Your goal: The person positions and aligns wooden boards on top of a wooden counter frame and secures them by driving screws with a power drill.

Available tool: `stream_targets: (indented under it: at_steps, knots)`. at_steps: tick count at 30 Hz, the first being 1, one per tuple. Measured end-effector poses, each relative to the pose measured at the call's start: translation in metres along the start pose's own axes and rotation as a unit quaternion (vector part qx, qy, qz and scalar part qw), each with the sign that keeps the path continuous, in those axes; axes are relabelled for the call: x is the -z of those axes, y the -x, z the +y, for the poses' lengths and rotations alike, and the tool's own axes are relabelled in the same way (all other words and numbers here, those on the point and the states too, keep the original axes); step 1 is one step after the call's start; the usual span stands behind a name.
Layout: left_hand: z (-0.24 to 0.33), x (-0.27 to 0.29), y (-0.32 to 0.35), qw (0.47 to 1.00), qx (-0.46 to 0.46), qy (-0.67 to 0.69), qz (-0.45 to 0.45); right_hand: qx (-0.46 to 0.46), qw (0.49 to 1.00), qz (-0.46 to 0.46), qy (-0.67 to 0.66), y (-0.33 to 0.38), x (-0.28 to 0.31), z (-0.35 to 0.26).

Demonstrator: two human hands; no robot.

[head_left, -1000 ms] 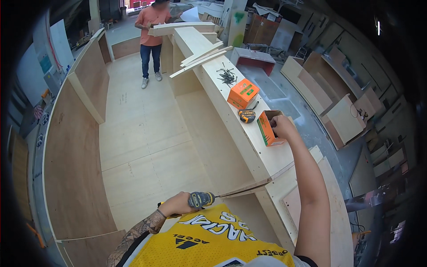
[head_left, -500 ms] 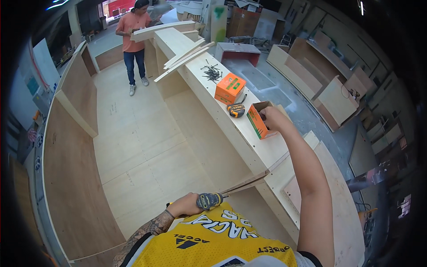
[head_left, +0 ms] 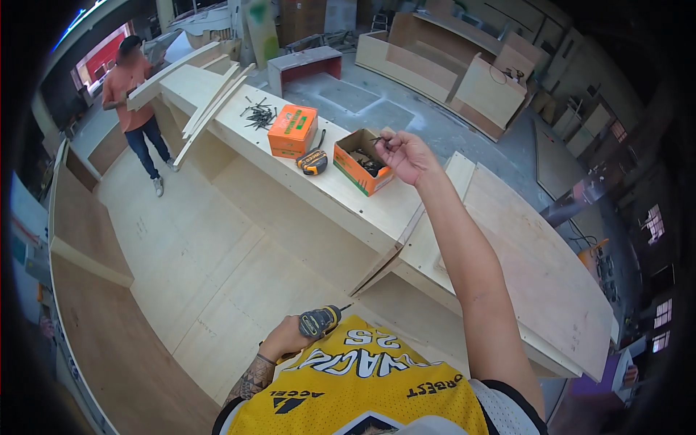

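My left hand (head_left: 285, 338) is wrapped around a yellow-and-black cordless drill (head_left: 319, 323), held low against my shirt with its bit pointing right. Over the far right part of an open orange cardboard box (head_left: 352, 175), my right hand (head_left: 408, 156) pinches some dark screws (head_left: 383, 142) between its fingertips. More dark screws (head_left: 368, 163) lie inside that box. Left of it, a tape measure (head_left: 312, 162) rests beside a second orange box (head_left: 293, 130), whose top looks closed. A loose pile of black screws (head_left: 260, 114) lies beyond, on the same long plywood surface (head_left: 384, 214).
Thin wood strips (head_left: 210, 109) lie across the far end of the plywood structure. A person (head_left: 132, 94) in an orange shirt stands there. A curved plywood panel (head_left: 101, 326) runs along the left. Large wooden cabinets (head_left: 442, 69) stand on the floor at the back right.
My right hand has come up out of the open box, now with screws at its fingertips. The view has turned right, and the drill stays in my left hand.
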State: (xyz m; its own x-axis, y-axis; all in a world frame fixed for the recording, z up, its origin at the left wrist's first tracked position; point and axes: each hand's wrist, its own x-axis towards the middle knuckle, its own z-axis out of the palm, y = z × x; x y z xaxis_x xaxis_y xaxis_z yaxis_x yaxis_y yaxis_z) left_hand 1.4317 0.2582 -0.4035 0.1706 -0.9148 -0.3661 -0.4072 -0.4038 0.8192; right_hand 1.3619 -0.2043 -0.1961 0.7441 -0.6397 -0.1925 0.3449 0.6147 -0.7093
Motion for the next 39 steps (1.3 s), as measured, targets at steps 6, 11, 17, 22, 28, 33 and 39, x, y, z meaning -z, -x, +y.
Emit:
stream_targets:
  at_steps: [6,11,17,22,28,33,39]
  knots:
    - [0.022,0.005,0.002,1.0,0.003,-0.009,-0.022,0.037,0.993,0.059,0.093,0.006,-0.023,0.01]
    - [0.018,0.001,0.002,0.999,-0.011,-0.03,-0.035,0.047,0.981,0.093,0.166,0.009,-0.029,0.005]
    - [0.007,-0.017,-0.009,0.998,-0.043,-0.037,-0.027,0.092,0.991,0.033,-0.087,0.035,0.041,-0.016]
    - [0.047,-0.018,0.004,0.999,-0.038,0.025,-0.02,0.091,0.989,0.115,0.008,0.158,0.077,0.007]
    - [0.034,-0.03,0.0,0.978,0.044,0.201,-0.03,0.053,0.977,0.206,0.009,0.323,0.14,0.06]
    - [0.052,-0.048,-0.032,0.989,-0.042,0.123,-0.065,0.062,0.959,0.276,0.016,0.405,0.202,0.091]
    - [0.162,-0.16,-0.046,0.986,-0.12,0.09,-0.072,0.097,0.956,0.27,-0.061,0.472,0.27,0.078]
